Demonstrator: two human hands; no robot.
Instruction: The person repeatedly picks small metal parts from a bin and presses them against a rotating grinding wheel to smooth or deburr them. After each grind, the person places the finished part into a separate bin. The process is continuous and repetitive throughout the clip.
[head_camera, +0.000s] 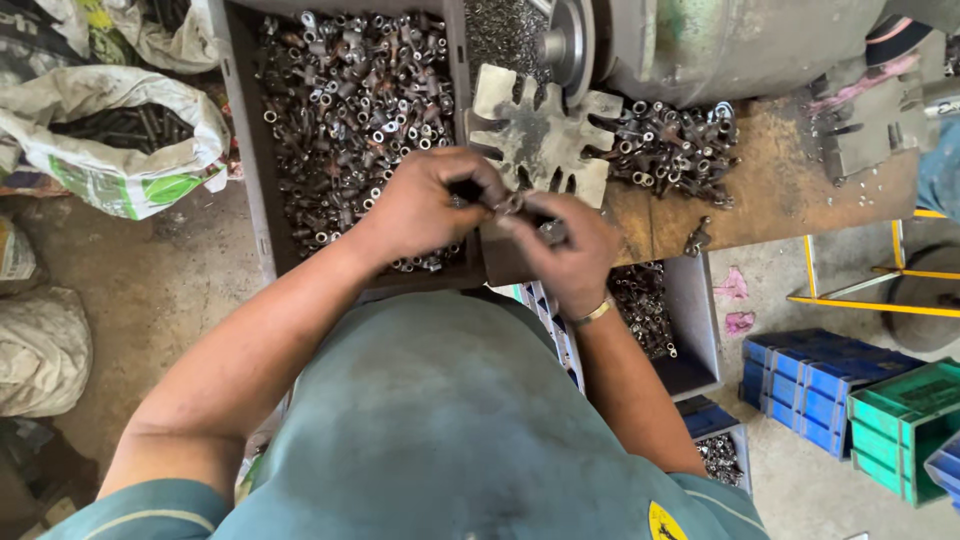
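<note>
My left hand (425, 205) and my right hand (565, 245) meet in front of my chest, over the edge of a rusty metal work plate (770, 190). Both pinch the same small grey metal fitting (512, 204) between their fingertips. Just beyond them lies a slotted, star-shaped metal fixture plate (540, 135). A large grey bin (250, 200) full of small tubular metal parts (350, 100) sits under my left hand. A thin bracelet circles my right wrist.
A loose heap of metal parts (675, 150) lies on the plate beside a grey-green machine (720, 40). A smaller grey bin (695, 320) with parts stands below the plate. Sacks (120, 150) lie at left. Blue crates (810, 385) and a green crate (905, 420) stand at right.
</note>
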